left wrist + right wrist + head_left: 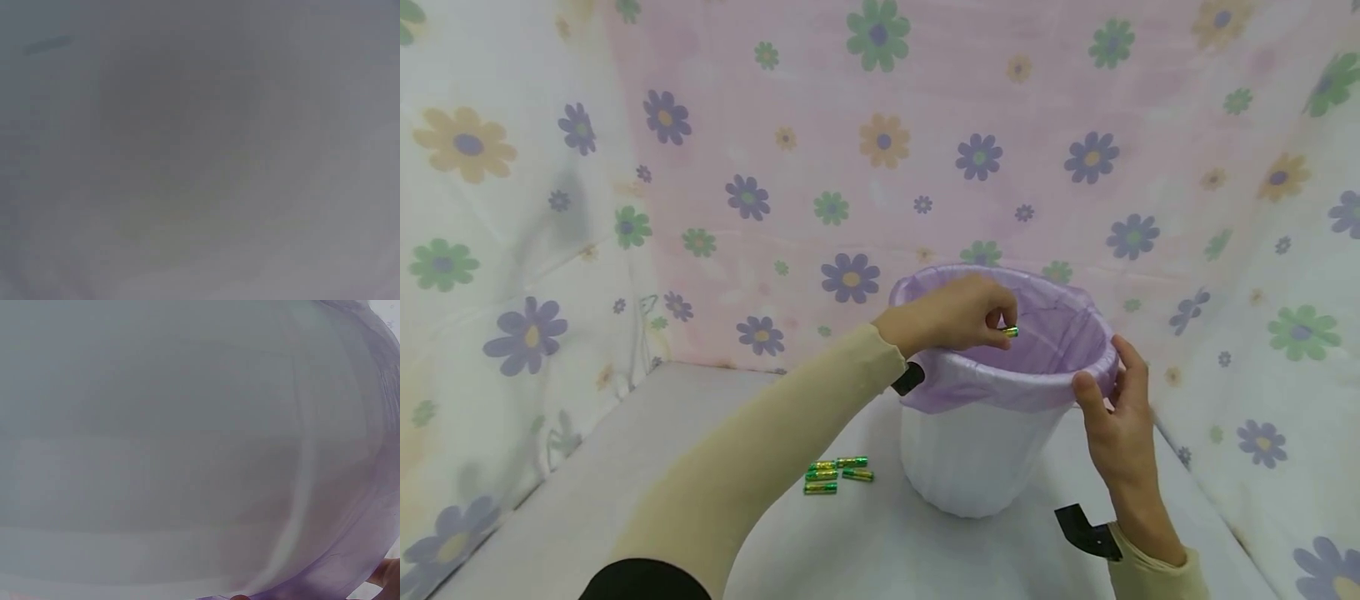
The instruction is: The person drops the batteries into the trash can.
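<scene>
My left hand (966, 312) reaches over the near rim of a white trash can and pinches a small green-and-gold battery (1011, 332) above its opening. A light purple plastic bag (1037, 387) lines the trash can (973, 454) and folds down over its rim. At the can's right side my right hand (1123, 429) grips the bag-covered rim, thumb toward the front. The right wrist view is filled by the can's pale wall (156, 481), with the purple bag along its right edge. The left wrist view is a grey blur that shows no hand.
Several green-and-gold batteries (822, 488) lie in a loose group on the white tabletop (850, 550), left of the can and beside my left forearm. Flower-print curtains (805, 125) enclose the table at the back and both sides.
</scene>
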Demonstrator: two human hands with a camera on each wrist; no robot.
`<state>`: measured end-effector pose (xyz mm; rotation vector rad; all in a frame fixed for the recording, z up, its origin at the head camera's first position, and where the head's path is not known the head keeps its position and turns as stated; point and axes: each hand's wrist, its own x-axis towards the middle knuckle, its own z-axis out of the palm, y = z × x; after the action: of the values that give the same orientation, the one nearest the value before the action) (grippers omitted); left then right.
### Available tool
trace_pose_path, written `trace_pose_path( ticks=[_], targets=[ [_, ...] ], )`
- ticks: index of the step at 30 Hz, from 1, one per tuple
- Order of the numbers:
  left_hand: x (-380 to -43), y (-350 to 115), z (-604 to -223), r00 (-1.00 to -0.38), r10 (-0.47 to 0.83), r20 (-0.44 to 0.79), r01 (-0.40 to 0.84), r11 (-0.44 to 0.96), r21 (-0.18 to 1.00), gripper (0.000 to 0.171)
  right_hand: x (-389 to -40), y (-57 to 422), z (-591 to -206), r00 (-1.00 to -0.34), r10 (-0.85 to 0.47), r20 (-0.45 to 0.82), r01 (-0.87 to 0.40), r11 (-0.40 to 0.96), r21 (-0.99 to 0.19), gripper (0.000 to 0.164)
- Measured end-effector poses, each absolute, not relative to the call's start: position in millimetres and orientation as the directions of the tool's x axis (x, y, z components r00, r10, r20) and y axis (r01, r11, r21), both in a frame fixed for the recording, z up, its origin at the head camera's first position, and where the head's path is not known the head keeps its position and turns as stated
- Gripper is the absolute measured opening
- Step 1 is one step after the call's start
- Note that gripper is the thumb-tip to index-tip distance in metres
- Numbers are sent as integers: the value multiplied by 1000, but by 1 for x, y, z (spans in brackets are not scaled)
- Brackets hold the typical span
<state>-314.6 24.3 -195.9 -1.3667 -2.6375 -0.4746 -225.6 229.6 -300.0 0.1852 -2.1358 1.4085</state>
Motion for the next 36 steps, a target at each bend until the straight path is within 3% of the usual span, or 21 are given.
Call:
trace_pose_path(
  ticks=[36],
  targets=[
    [-315, 25, -199, -585, 773, 246, 811, 553, 192, 22, -222, 227, -300, -839, 186, 512, -388, 455, -801, 60]
  ],
)
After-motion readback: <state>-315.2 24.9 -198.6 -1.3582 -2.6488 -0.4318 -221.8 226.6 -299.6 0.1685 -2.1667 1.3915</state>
